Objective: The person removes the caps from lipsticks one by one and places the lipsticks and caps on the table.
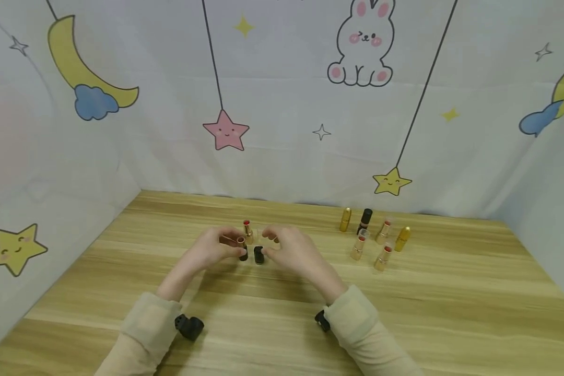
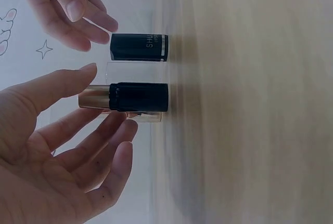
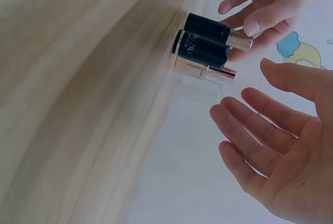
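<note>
My left hand (image 1: 210, 247) has its thumb and index finger at either side of the gold upper part of a black lipstick (image 2: 138, 97), which stands upright on the wooden table. The other fingers spread loosely behind it. Beside this lipstick stands a black cap (image 2: 138, 47) with white lettering. My right hand (image 1: 289, 250) is just right of the cap, fingers relaxed and holding nothing; in the right wrist view its palm (image 3: 296, 156) shows bare. Close behind the black pair is a gold lipstick (image 1: 247, 232) with a red tip, with a clear cap (image 3: 200, 90) near it.
Toward the back right stand several more lipsticks, among them a gold bullet-shaped one (image 1: 345, 220), a black one (image 1: 365, 221) and a clear-capped one with a red tip (image 1: 383, 258). A printed cloth (image 1: 282, 172) borders the wooden table (image 1: 263, 324) at the back and sides.
</note>
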Available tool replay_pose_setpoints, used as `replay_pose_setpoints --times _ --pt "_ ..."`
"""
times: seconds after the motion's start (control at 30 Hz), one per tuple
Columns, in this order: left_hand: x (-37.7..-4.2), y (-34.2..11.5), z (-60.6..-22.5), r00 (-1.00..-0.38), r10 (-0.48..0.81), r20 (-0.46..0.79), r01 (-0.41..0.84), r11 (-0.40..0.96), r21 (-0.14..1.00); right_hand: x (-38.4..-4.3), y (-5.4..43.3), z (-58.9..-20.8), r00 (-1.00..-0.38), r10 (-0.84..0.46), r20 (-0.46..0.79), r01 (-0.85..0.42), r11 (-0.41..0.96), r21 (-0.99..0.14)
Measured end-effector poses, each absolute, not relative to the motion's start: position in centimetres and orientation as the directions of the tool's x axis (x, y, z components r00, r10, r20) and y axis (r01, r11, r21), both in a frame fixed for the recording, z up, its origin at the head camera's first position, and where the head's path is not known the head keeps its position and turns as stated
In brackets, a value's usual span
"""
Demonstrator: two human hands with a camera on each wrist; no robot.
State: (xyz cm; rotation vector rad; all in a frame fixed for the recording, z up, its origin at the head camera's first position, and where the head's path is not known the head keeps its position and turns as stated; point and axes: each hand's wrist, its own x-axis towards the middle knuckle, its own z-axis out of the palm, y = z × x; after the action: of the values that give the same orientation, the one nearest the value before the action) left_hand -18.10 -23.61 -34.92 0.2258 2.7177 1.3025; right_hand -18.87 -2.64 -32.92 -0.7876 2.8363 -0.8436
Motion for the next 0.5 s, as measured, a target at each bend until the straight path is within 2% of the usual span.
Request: replay_pose_setpoints --times 0.5 --pt "-17.5 -23.3 -33.9 -0.986 0.165 0.026 0.126 0.639 0.759 -18.2 -0.9 -32.3 -0.869 -0.481 0.116 -0.463 0.708 -0.533"
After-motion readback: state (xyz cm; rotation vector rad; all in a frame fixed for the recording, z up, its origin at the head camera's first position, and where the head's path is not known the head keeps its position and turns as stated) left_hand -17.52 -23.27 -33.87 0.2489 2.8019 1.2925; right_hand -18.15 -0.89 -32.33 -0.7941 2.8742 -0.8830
